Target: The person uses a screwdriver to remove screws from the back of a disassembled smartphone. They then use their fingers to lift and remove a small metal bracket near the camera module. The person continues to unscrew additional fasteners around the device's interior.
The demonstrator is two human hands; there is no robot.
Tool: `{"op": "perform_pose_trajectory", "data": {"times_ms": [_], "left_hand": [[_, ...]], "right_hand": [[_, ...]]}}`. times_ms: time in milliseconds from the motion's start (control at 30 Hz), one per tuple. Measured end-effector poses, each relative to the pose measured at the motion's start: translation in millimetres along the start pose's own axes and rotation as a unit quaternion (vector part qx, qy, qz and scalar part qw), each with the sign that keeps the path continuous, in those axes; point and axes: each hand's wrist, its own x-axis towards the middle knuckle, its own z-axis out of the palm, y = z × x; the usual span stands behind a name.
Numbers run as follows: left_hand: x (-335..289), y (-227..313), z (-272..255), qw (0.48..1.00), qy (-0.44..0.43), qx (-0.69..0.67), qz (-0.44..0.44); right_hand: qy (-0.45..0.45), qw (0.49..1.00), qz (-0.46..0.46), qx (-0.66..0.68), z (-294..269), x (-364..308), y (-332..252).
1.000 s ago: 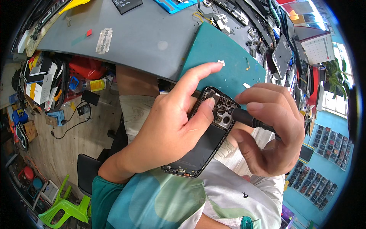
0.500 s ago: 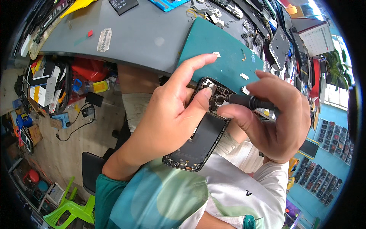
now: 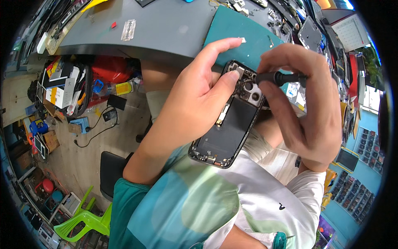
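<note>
An opened smartphone [image 3: 227, 128], its inner parts bare, lies tilted in my left hand [image 3: 197, 101]. The thumb presses on the parts near its upper left corner, with the other fingers behind and the index finger stretched past the top edge. Two round camera openings [image 3: 251, 90] show in the phone's upper part. My right hand [image 3: 309, 103] pinches a black screwdriver [image 3: 275, 78] between thumb and fingers. Its thick end lies over the phone's upper right edge. I cannot make out the tip.
Behind the phone a green mat [image 3: 232, 31] covers part of the grey desk [image 3: 166, 35], with small parts on it. A razor blade [image 3: 128, 30] lies farther left. Crowded boxes [image 3: 62, 93] stand below the desk, and a green plastic chair [image 3: 85, 222] is at lower left.
The whole view has shifted, so the desk, phone and hands sit higher and farther right. The screwdriver has moved off the phone's camera area toward its upper right edge, uncovering the round openings.
</note>
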Motion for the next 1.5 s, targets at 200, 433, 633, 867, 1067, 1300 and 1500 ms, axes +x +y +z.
{"op": "perform_pose_trajectory", "data": {"times_ms": [200, 433, 633, 867, 1067, 1300, 1500], "left_hand": [[1, -4, 0, 1.0, 0.002, -0.003, 0.013], [2, -6, -2, 0.999, 0.009, 0.028, 0.021], [3, -6, 3, 0.999, 0.035, 0.027, 0.018], [1, -2, 6, 0.998, 0.032, 0.039, 0.028], [1, -6, 0, 0.999, 0.021, 0.043, 0.018], [-7, 6, 10, 0.998, 0.048, -0.024, -0.012], [-31, 15, -3, 0.996, 0.087, 0.0, 0.013]], "right_hand": [[-0.017, 0.997, 0.042, -0.058, -5, -9, -5], [-0.007, 0.996, 0.077, -0.037, 2, -10, -11], [0.05, 0.998, -0.043, -0.007, 9, 1, -5], [0.023, 0.998, 0.023, -0.045, 7, -7, -9], [-0.004, 0.999, 0.022, -0.039, 4, -9, -6], [0.168, 0.97, 0.1, 0.144, 1, -26, -7], [0.284, 0.897, 0.167, 0.293, -15, -55, 20]]}}
